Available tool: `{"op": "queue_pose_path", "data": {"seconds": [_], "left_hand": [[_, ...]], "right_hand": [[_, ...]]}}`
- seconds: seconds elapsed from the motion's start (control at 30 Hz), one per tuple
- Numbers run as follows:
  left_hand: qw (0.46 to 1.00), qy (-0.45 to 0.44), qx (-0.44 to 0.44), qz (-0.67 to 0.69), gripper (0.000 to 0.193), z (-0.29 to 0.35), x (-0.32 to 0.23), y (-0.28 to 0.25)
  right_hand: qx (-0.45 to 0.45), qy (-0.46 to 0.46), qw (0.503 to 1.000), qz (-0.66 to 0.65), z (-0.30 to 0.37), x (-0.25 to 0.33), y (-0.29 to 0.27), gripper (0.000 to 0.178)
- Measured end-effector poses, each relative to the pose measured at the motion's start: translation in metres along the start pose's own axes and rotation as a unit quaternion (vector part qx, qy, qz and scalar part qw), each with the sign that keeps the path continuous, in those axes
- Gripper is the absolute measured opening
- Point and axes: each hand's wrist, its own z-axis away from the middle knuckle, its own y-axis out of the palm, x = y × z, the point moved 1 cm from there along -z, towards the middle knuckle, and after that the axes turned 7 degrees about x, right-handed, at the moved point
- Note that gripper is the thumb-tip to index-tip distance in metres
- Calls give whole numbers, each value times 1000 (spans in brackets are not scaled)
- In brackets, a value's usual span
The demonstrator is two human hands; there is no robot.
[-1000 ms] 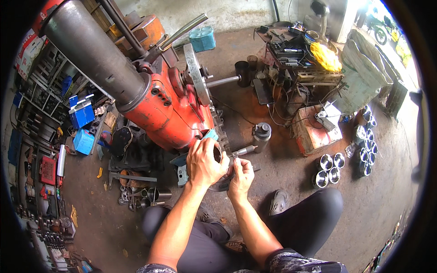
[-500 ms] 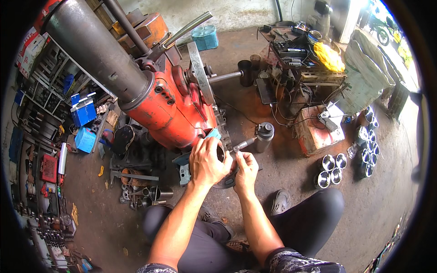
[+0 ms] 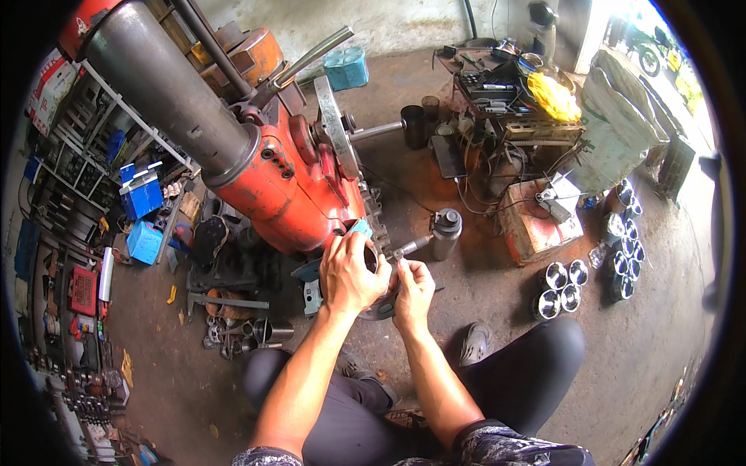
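Observation:
Low in front of the red machine [image 3: 284,202], both of my hands are close together. My left hand [image 3: 350,278] is closed, its fingers curled round a part beside the machine's lower end; the hand hides most of it, and only a dark opening shows by the fingers. A piece of blue cloth or paper [image 3: 360,227] lies just above those fingers. My right hand [image 3: 414,291] is closed in a pinch. Its fingertips touch the near end of a slim metal tool that looks like a micrometer [image 3: 412,247], whose handle slants up to the right.
A grey bottle [image 3: 446,233] stands just past the tool. Several shiny metal cylinders [image 3: 556,276] sit on the floor at right, near a worn box [image 3: 536,233]. A bench with tools [image 3: 497,97] is at the back right. Parts and a caliper [image 3: 225,300] lie at left.
The whole scene has shifted slightly left in the picture. Both hands keep about the same pose and place beside the machine.

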Motion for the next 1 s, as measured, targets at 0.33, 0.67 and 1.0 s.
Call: {"op": "queue_pose_path", "data": {"seconds": [0.33,0.67,1.0], "left_hand": [[1000,15,-13,3,28,-1,3,3],[1000,24,-7,4,28,-1,4,2],[1000,20,2,0,28,-1,3,1]], "right_hand": [[-35,-26,999,-19,12,-20,-8,20],[-14,-16,1000,-9,2,-14,-9,18],[-5,16,1000,-4,-6,-8,-10,17]]}}
